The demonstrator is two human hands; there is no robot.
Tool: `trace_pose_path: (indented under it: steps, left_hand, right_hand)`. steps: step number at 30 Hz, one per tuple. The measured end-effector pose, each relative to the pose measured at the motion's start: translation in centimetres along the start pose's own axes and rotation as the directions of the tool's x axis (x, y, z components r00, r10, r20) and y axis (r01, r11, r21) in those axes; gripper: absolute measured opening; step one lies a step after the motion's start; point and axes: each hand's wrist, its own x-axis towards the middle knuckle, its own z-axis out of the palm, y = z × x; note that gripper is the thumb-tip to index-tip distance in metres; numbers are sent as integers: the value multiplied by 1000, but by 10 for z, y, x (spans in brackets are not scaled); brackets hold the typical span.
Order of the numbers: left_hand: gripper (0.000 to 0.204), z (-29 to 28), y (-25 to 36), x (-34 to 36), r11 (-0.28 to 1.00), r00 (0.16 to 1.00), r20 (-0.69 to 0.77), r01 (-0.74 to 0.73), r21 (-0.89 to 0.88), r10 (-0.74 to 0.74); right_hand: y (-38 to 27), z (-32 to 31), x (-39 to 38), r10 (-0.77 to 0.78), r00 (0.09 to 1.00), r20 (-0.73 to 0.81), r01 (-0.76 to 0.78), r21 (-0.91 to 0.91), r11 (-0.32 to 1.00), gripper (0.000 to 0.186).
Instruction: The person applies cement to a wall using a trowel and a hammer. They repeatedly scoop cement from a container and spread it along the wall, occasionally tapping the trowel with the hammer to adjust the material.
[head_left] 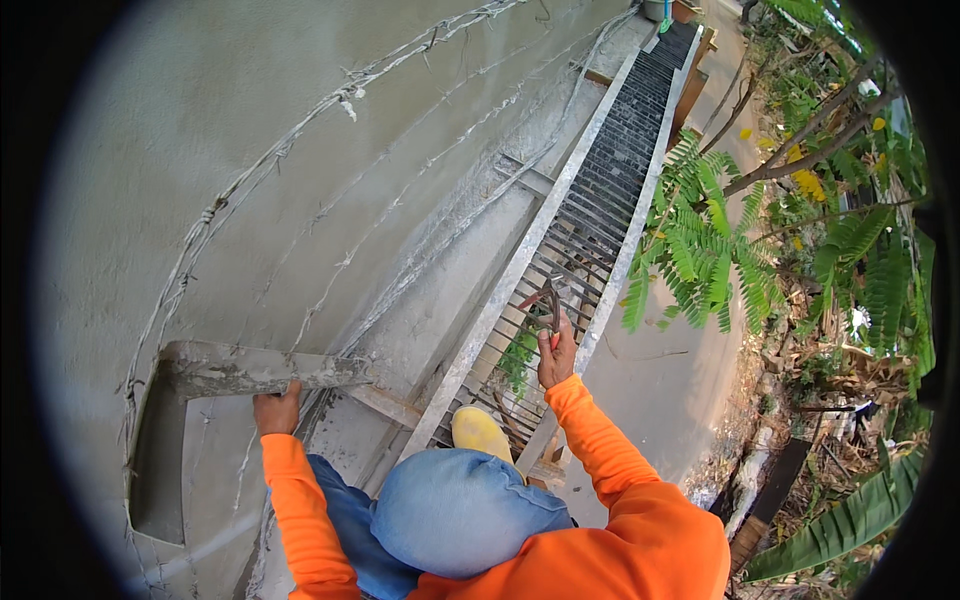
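Note:
My left hand (277, 410) is closed on the lower edge of a rough grey concrete post (265, 372), its thumb against the post's face. A thin strand of barbed wire (335, 268) runs past the post near that hand. In my right hand (557, 357), above the metal walkway, is a pair of pliers (547, 303) with red handles and dark metal jaws. The handles look spread, and the fingers partly hide them. Thicker twisted barbed wire (208, 214) curves along the wall and by the post's left end.
I stand on a narrow slatted metal walkway (590, 215), a yellow boot (480, 430) on its bars. A grey plastered wall (180, 110) rises on the left. Leafy branches (700, 240) reach toward the walkway's right side, above a concrete path (660, 400). Containers (657, 10) stand at the far end.

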Motion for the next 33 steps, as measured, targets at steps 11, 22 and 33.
trace_pose_path:
  steps: [11,22,33]
  left_hand:
    - [71,8,-1,-1,969,980,-37,200,144,-197]
    - [65,21,-18,-9,999,994,-104,20,51,-15]
    - [48,20,-16,-16,999,987,-153,-52,4,52]
  right_hand:
    - [-29,-14,88,-248,965,87,249,-610,753,16]
    - [68,11,52,123,958,259,184,-884,431,34]
    - [52,5,62,313,885,345,225,-906,359,52]
